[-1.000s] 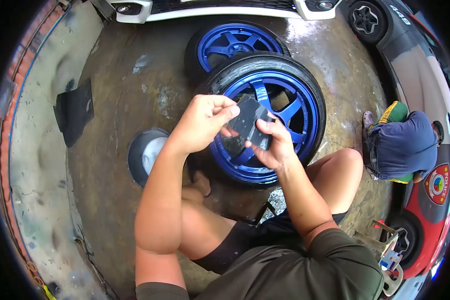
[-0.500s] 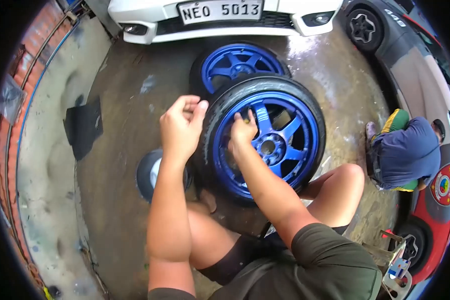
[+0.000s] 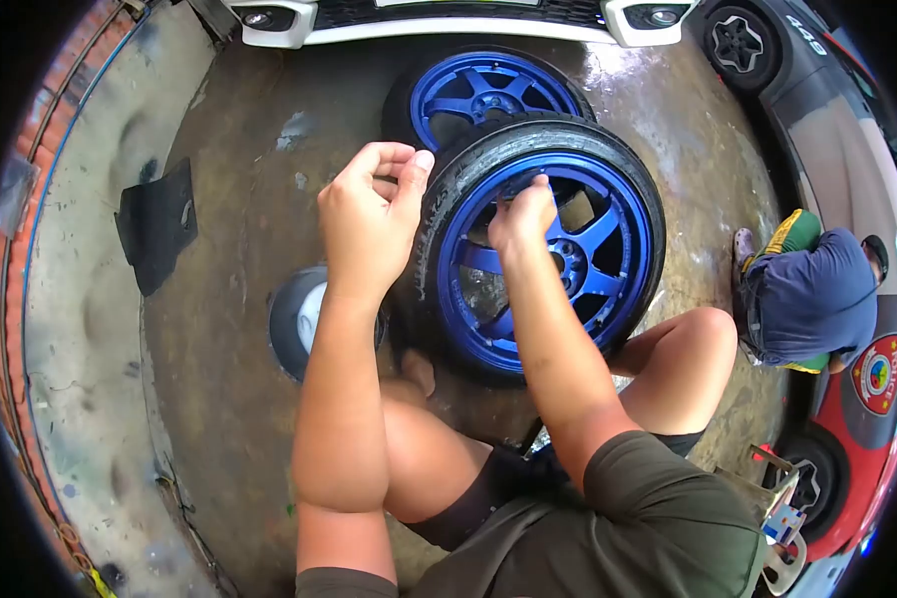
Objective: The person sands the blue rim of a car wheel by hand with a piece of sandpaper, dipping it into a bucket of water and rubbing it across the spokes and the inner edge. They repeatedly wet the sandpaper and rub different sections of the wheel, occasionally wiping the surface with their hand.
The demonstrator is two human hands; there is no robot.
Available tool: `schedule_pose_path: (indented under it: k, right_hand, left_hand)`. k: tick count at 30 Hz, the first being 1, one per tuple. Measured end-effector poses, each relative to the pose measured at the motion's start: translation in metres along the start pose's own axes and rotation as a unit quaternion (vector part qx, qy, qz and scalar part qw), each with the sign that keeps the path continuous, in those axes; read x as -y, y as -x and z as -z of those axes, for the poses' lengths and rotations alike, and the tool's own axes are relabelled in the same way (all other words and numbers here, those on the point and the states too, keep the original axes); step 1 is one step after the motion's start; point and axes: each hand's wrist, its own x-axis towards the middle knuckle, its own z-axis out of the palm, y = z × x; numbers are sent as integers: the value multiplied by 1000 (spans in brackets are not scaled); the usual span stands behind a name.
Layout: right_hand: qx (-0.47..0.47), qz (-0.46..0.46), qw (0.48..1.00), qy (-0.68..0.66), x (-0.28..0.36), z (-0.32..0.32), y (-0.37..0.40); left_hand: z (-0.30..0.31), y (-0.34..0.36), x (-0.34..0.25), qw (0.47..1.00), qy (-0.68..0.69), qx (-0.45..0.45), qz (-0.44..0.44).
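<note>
A blue six-spoke wheel (image 3: pixel 596 236) with a wet, soapy-looking black tire (image 3: pixel 644 199) stands tilted in front of me. Over its upper left spokes is my right hand (image 3: pixel 525 214), fingers closed against the inside of the rim. Whatever it holds is hidden behind the fingers. My left hand (image 3: pixel 369 214) is raised by the tire's left edge, its fingers curled in toward the thumb, with nothing visible in them. Behind leans a second blue wheel (image 3: pixel 454 104) in its own tire. A dark bucket (image 3: pixel 287 344) with something white in it sits below my left hand.
A white car's bumper (image 3: pixel 448 30) is at the top. On the right, a person in a blue shirt (image 3: pixel 817 294) bends beside a police car (image 3: pixel 867 384). A black mat (image 3: pixel 157 224) lies by the left wall (image 3: pixel 95 299). The concrete floor (image 3: pixel 239 209) looks wet.
My right hand has shifted up and right in the view, turning over the spokes. The wheel's spokes sit at a different angle. My view has tilted down, showing less of the white car.
</note>
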Motion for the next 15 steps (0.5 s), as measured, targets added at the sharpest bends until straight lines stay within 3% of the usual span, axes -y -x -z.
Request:
schedule_pose_path:
  k: [3, 7, 9, 13, 15]
  right_hand:
    - [-64, 25, 995, 73, -17, 10, -22]
    - [-133, -47, 982, 128, -27, 48, -11]
    - [-98, -38, 988, 112, -26, 64, -23]
    - [-103, 3, 992, 75, -22, 33, -38]
    - [-40, 14, 995, 87, -22, 19, -29]
  left_hand:
    - [2, 2, -4, 1000, -4, -1, 3]
    - [6, -1, -6, 1000, -11, -17, -8]
    - [8, 1, -7, 1000, -4, -19, -5]
    - [5, 4, -7, 1000, 8, -14, -10]
    - [4, 3, -9, 1000, 8, -8, -18]
